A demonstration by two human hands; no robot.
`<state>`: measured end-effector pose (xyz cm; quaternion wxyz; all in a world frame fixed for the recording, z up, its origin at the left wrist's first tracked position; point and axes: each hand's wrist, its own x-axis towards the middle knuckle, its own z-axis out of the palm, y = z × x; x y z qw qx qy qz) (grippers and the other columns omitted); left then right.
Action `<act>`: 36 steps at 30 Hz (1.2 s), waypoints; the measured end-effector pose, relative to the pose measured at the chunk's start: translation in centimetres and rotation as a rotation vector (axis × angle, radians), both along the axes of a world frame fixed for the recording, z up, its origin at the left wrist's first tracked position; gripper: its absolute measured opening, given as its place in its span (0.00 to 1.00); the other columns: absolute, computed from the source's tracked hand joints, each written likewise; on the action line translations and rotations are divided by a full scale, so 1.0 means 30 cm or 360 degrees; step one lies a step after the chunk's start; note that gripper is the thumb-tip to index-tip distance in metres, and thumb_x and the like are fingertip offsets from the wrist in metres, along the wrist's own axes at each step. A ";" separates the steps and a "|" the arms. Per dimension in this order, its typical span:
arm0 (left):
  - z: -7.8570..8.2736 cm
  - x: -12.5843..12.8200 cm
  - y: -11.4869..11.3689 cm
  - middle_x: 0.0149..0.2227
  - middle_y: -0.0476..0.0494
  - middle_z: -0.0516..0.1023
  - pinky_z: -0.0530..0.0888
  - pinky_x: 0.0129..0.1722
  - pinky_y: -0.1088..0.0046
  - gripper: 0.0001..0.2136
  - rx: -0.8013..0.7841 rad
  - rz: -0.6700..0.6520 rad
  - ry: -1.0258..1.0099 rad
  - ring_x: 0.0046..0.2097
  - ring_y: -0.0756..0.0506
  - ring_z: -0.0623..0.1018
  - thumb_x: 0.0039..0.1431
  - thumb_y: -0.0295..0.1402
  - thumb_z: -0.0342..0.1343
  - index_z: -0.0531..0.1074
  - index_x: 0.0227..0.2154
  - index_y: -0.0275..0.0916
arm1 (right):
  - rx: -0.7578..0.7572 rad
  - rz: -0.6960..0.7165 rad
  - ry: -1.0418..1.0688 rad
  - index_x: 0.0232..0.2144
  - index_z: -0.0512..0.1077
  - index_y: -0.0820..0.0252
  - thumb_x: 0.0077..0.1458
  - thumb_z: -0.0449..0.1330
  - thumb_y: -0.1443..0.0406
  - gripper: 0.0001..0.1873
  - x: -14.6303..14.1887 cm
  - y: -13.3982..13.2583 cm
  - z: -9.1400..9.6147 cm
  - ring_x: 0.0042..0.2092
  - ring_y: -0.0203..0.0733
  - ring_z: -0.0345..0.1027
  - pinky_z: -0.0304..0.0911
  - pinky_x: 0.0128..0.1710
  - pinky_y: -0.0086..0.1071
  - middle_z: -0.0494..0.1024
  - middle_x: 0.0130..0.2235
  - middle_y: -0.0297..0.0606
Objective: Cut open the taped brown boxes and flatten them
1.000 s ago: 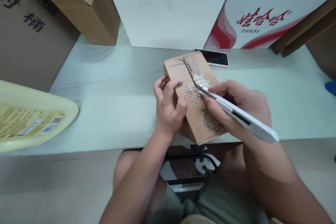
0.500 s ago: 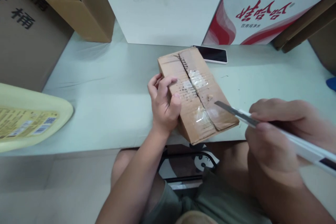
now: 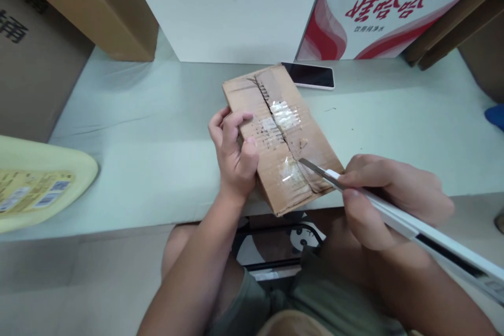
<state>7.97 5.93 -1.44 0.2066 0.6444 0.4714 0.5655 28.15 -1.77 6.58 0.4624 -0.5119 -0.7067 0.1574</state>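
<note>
A small brown cardboard box (image 3: pixel 281 136) lies on the pale table (image 3: pixel 157 142), its top seam taped and partly slit. My left hand (image 3: pixel 233 149) grips the box's left edge, fingers curled over it. My right hand (image 3: pixel 389 197) is closed round a white utility knife (image 3: pixel 397 218). The knife's blade tip rests on the near right part of the box's top, close to the seam.
A black phone (image 3: pixel 309 74) lies just behind the box. A white and red carton (image 3: pixel 378 5), a white box (image 3: pixel 236 5) and brown cartons (image 3: pixel 98 5) line the table's back. A yellow plastic item (image 3: pixel 39 184) sits at the left. My knees are below the table edge.
My right hand drew the knife down the seam and off to the right, then brought the blade back onto the box's near end. The left hand kept its hold.
</note>
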 end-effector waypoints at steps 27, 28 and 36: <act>-0.015 -0.006 0.009 0.53 0.40 0.72 0.66 0.66 0.47 0.21 0.0077 -0.0011 -0.0005 0.64 0.33 0.67 0.67 0.53 0.47 0.72 0.51 0.47 | 0.0194 0.0130 -0.0195 0.26 0.69 0.56 0.49 0.58 0.72 0.05 -0.023 0.032 0.016 0.17 0.30 0.55 0.53 0.18 0.28 0.67 0.19 0.27; -0.014 -0.006 0.010 0.53 0.40 0.72 0.66 0.66 0.47 0.21 0.0074 -0.0008 -0.0002 0.64 0.33 0.66 0.67 0.53 0.47 0.72 0.51 0.47 | 0.0181 0.0122 -0.0195 0.26 0.69 0.56 0.49 0.58 0.71 0.05 -0.023 0.030 0.016 0.17 0.30 0.55 0.54 0.18 0.28 0.67 0.19 0.27; -0.006 -0.002 0.010 0.52 0.40 0.73 0.68 0.65 0.47 0.20 0.0068 -0.0019 0.0008 0.64 0.33 0.67 0.67 0.53 0.45 0.72 0.50 0.47 | 0.0088 -0.0026 -0.0111 0.25 0.71 0.55 0.50 0.59 0.71 0.06 -0.033 0.009 0.027 0.17 0.32 0.58 0.55 0.16 0.31 0.71 0.19 0.29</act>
